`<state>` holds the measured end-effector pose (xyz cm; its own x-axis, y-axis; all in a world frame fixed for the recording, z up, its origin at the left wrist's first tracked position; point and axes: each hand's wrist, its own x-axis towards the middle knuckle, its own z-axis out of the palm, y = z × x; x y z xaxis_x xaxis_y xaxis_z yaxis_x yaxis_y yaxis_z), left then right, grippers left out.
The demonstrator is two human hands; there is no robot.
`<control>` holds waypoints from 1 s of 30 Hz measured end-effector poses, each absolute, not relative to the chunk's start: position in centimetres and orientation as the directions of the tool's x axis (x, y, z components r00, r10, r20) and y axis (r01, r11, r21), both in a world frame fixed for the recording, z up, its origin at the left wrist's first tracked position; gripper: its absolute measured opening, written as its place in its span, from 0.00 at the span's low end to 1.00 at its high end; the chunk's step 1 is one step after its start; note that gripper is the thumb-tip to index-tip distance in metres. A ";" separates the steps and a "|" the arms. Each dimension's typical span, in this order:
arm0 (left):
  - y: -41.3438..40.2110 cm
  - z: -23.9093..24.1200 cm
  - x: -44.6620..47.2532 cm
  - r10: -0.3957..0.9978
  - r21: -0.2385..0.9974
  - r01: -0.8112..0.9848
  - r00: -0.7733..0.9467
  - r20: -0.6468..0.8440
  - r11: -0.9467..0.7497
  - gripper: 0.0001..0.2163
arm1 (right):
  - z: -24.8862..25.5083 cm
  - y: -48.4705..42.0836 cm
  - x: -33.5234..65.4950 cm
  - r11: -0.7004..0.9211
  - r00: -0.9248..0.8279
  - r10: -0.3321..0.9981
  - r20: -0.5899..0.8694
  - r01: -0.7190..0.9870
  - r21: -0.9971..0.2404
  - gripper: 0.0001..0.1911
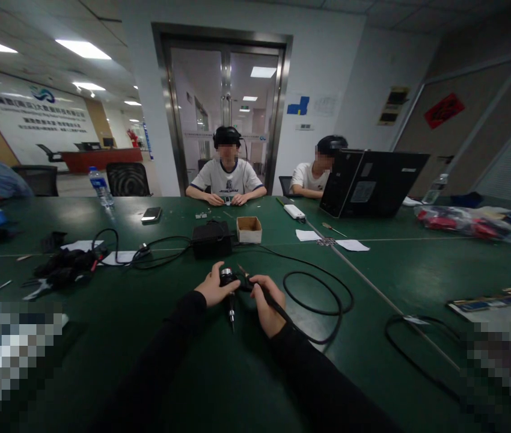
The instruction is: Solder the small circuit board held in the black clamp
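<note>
Near the middle of the table, my left hand is closed around a small round dark part with a shiny rim. Its kind is not clear. Beside it, my right hand grips what looks like a corded soldering iron, its thin tip angled up and left, close to the round part. The black cord trails from under my right palm and loops to the right. Just below my fingers lies a screwdriver, its shaft toward me.
Beyond my hands stand a black box with cables and a small open cardboard box. Black cables and tools lie left. Two people sit opposite, one behind a black computer case. A circuit board lies right.
</note>
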<state>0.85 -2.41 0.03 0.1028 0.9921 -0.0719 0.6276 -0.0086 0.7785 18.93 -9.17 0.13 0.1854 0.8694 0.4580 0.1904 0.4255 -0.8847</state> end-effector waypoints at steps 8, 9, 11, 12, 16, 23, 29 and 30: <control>1.1 -0.4 1.2 0.998 0.779 0.624 -0.035 -0.057 0.067 0.21 | -0.1 -9.2 19.0 0.425 0.175 0.870 0.462 0.210 -0.880 0.09; 1.1 -0.4 1.4 0.998 0.775 0.629 -0.037 -0.046 0.059 0.20 | -0.1 -9.2 19.0 0.423 0.175 0.871 0.460 0.212 -0.881 0.09; 1.1 -0.6 1.7 0.999 0.772 0.635 -0.016 -0.028 0.032 0.18 | 0.0 -9.3 19.0 0.417 0.174 0.874 0.454 0.210 -0.884 0.09; 1.0 -0.7 1.7 1.000 0.773 0.634 -0.005 -0.019 0.018 0.17 | 0.0 -9.3 19.0 0.416 0.173 0.875 0.452 0.206 -0.886 0.09; 0.8 -1.7 1.5 0.999 0.813 0.583 -0.030 0.010 0.010 0.15 | 0.3 -9.4 18.9 0.411 0.178 0.878 0.445 0.198 -0.890 0.09; 1.1 -3.6 1.1 0.991 0.918 0.390 -0.075 0.112 -0.074 0.11 | 0.3 -9.4 18.9 0.421 0.150 0.875 0.460 0.230 -0.877 0.09; 1.5 -4.6 0.8 0.978 0.942 0.279 -0.044 0.204 -0.184 0.10 | 0.0 -9.5 18.7 0.446 0.037 0.882 0.469 0.254 -0.858 0.11; 1.5 -4.7 0.8 0.976 0.943 0.267 -0.038 0.213 -0.196 0.10 | 0.0 -9.5 18.7 0.451 0.023 0.881 0.473 0.263 -0.853 0.11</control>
